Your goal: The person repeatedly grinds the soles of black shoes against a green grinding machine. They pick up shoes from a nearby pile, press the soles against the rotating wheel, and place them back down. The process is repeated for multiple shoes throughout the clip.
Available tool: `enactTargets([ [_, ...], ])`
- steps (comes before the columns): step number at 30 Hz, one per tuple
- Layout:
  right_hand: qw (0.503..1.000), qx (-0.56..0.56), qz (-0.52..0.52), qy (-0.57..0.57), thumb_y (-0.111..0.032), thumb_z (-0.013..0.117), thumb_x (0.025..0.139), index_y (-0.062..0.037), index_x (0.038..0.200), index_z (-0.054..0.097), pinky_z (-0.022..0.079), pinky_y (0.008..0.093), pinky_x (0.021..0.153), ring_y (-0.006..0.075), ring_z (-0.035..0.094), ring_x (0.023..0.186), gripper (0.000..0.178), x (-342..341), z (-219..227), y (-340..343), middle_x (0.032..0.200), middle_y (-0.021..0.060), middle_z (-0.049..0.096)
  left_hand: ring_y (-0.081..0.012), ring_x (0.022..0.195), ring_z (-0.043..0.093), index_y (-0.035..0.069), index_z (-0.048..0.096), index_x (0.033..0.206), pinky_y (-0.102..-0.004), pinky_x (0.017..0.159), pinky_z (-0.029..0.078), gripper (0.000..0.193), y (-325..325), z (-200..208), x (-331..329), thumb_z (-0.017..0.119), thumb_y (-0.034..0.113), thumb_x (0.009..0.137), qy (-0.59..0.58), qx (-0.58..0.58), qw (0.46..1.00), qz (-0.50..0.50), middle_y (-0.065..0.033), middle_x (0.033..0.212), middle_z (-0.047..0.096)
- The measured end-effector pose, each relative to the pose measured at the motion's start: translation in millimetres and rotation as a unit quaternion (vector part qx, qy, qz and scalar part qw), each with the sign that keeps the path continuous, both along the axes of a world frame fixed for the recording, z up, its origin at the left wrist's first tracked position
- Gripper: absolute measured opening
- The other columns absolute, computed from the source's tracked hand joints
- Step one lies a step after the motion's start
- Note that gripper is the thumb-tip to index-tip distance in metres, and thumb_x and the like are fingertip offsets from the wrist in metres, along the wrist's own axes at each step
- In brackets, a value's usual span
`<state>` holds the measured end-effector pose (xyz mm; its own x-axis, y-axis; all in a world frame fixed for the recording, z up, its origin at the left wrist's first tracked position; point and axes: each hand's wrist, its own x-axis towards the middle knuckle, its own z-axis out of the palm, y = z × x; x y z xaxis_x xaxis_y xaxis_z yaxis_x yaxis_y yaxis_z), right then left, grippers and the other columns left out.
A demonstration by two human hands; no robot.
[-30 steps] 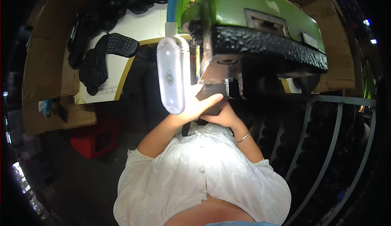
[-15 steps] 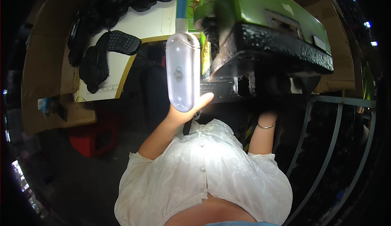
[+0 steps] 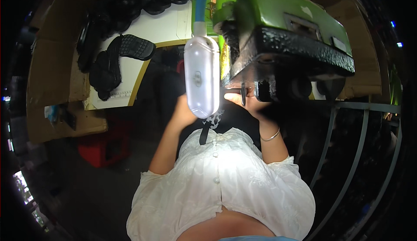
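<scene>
Green machine partly hides right fingers, a lamp the left hand; spread or pinching, I cannot tell.

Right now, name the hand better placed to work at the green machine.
Likely the right hand: it shows below the machine's overhang; the left hand sits farther left, partly hidden behind the lamp.

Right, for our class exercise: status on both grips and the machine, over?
Left grip: fingers out of sight. Right grip: partly beneath green machine, hold unclear. In the way: white lamp, partly blocking sight of the left.
</scene>
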<state>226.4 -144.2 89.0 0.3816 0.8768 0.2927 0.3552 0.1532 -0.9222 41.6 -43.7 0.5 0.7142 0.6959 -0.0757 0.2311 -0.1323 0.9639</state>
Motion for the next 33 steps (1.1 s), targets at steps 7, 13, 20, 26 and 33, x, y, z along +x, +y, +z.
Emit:
enactTargets([
  [7,0.99,0.017,0.015,0.139,-0.009,0.076,0.068,0.0017,0.083,0.064,0.048,0.024,0.065,0.0081,0.058,0.072,0.023,6.4,-14.8,-9.5,0.08,0.0035,0.066,-0.0137,0.094,0.058,-0.002,0.052,0.112,-0.0263,0.084,0.046,0.034,-51.1,51.3,59.8,0.065,0.0,0.08,-0.264,-0.172,0.949,0.02,-0.007,0.105,0.06],
  [13,0.972,-0.141,0.164,0.096,-0.007,0.075,0.068,0.0043,0.087,0.065,0.046,0.0237,0.067,0.008,0.056,0.072,0.024,41.9,-35.2,-56.7,0.078,0.0027,0.063,-0.014,0.098,0.055,-0.001,0.046,0.118,-0.0289,0.088,0.043,0.039,-58.5,38.2,57.4,0.063,0.002,0.082,-0.295,-0.192,0.931,0.096,-0.0069,0.106,0.058],
  [20,0.953,0.059,-0.03,0.295,0.004,0.073,0.06,0.0016,0.082,0.063,0.044,0.0215,0.063,0.0094,0.056,0.068,0.023,61.2,-38.1,-63.0,0.075,0.0032,0.059,-0.0145,0.097,0.055,-0.001,0.052,0.11,-0.0293,0.089,0.042,0.039,-40.4,37.7,33.0,0.069,-0.001,0.074,-0.212,-0.106,0.967,0.096,-0.0066,0.105,0.058],
  [26,0.981,0.056,0.04,0.179,0.006,0.071,0.065,0.0064,0.094,0.063,0.049,0.0248,0.073,0.0132,0.061,0.079,0.03,30.9,-16.1,-30.5,0.088,0.0086,0.064,-0.0131,0.097,0.054,0.0,0.05,0.114,-0.0258,0.086,0.043,0.04,-14.5,13.0,-14.9,0.063,-0.004,0.077,-0.236,-0.104,0.962,0.083,-0.0053,0.106,0.057],
  [33,0.997,0.038,0.027,0.063,0.006,0.076,0.063,0.0027,0.096,0.061,0.049,0.0263,0.079,0.0123,0.059,0.089,0.036,-0.7,9.9,-6.2,0.098,0.0067,0.063,-0.0165,0.095,0.057,0.001,0.052,0.115,-0.0291,0.084,0.046,0.041,0.2,-3.1,-34.7,0.068,0.003,0.077,-0.057,-0.074,0.995,-0.035,-0.0073,0.106,0.059],
])
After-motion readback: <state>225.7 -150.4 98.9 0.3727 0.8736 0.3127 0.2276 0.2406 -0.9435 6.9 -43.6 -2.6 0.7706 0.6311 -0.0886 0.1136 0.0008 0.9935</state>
